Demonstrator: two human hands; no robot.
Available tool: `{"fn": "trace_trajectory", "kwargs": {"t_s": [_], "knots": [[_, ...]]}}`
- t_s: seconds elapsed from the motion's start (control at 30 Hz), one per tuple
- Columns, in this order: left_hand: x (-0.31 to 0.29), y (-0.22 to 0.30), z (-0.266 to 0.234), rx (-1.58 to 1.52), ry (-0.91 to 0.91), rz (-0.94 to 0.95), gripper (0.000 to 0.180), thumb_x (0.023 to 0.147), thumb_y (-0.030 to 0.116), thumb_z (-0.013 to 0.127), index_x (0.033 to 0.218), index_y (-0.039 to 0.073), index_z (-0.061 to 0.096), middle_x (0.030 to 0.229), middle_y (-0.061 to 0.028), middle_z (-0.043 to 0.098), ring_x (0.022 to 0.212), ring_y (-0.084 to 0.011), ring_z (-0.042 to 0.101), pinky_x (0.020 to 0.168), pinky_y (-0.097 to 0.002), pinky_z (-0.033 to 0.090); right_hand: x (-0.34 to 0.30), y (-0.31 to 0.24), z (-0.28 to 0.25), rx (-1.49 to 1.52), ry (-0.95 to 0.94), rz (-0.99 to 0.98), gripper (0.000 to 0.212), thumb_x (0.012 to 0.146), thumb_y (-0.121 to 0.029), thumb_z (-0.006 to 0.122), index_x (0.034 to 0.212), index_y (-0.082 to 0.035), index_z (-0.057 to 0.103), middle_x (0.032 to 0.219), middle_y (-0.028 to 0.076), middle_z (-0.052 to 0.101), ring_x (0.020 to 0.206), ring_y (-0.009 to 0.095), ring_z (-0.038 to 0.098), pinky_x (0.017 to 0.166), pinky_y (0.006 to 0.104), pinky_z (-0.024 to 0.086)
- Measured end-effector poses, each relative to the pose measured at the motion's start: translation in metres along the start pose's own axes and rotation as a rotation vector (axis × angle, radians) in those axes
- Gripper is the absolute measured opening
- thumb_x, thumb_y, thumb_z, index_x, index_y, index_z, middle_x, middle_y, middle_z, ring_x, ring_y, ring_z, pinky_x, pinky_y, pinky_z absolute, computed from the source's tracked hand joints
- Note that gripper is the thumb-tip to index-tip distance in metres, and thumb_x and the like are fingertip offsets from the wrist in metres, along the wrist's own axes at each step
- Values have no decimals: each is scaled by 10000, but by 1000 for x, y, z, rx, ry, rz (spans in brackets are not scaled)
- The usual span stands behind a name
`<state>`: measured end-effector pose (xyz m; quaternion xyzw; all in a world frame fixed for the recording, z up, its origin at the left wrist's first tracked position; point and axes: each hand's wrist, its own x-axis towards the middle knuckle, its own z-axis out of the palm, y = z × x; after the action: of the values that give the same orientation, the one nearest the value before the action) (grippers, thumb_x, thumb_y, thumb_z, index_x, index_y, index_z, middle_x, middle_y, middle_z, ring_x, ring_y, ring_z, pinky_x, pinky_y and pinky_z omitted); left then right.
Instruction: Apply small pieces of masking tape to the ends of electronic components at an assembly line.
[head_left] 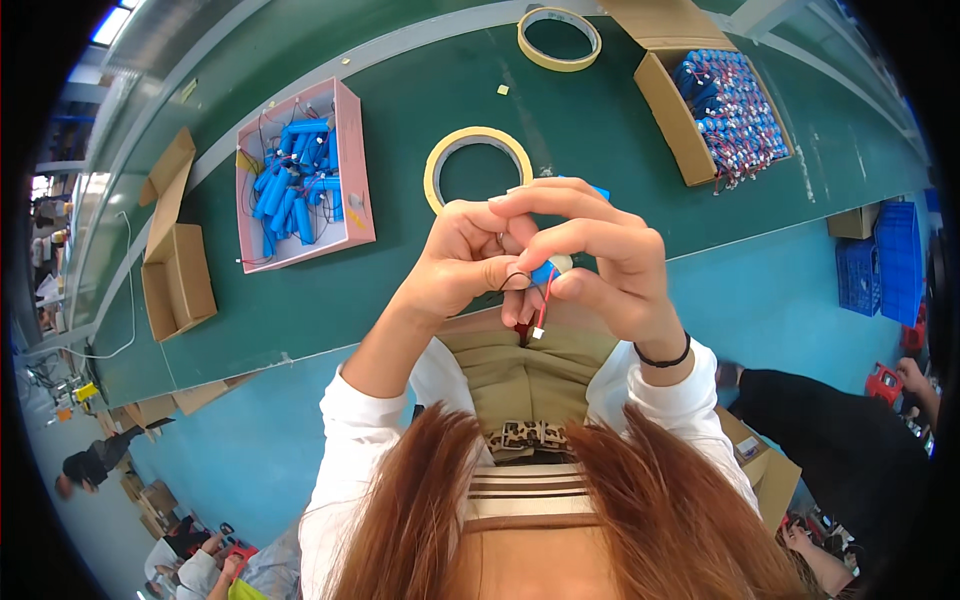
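Above my lap, at the table's near edge, both hands hold a small blue cylindrical battery (543, 273). A red wire and a black wire come from it, and a white connector (539, 333) hangs at the end. My left hand (455, 255) pinches the battery from the left, thumb near the black wire. On the other side my right hand (615, 255) is closed on its pale yellowish end, which looks like tape, though the fingers partly hide it. Just beyond my hands lies a roll of yellow tape (435, 170). Part of another blue object (601, 192) shows behind my right fingers.
A pink box (358, 165) of loose blue batteries stands on the green table (400, 110) at left, beside an open cardboard box (180, 280). Farther off lie a second tape roll (560, 65) and a carton (665, 115) packed with wired batteries. Other people sit nearby.
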<state>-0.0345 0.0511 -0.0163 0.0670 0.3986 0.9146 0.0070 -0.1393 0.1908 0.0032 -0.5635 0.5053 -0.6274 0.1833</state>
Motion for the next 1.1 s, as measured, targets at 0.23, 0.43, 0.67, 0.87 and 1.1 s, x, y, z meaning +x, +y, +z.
{"fn": "trace_trajectory", "kwargs": {"t_s": [0.23,0.43,0.67,0.87,1.1], "knots": [[-4,-6,-1,-96,31,35,140,769,12,585,837,-97,529,732,-167,600,522,-190,606,417,-233,497,-2,-4,8,-99,47,12,318,767,-252,616,965,-3,620,1085,201,563,995,298,531,897,402,366],[-1,4,1,-83,3,14,147,769,43,595,829,-75,533,735,-170,604,530,-174,599,418,-224,489,-2,-8,10,111,212,53,310,797,-257,613,979,-6,626,1062,191,576,967,281,539,844,397,402],[13,2,15,356,247,13,342,699,233,681,700,-80,541,509,-97,540,362,-129,497,312,-206,368,0,-23,2,424,259,409,113,767,-23,565,825,18,654,1045,152,578,863,188,573,765,278,443],[-2,-8,21,469,363,156,491,730,294,678,889,-146,533,489,-61,524,368,-93,499,315,-160,327,-5,-23,41,790,491,341,155,730,-48,528,679,79,602,951,148,584,434,107,525,384,176,412],[3,-7,10,523,122,112,623,751,430,629,963,-134,472,571,-74,504,397,-87,458,352,-154,332,-11,-14,58,701,638,273,193,789,-109,504,700,37,594,747,80,594,424,88,495,361,179,377]]}}
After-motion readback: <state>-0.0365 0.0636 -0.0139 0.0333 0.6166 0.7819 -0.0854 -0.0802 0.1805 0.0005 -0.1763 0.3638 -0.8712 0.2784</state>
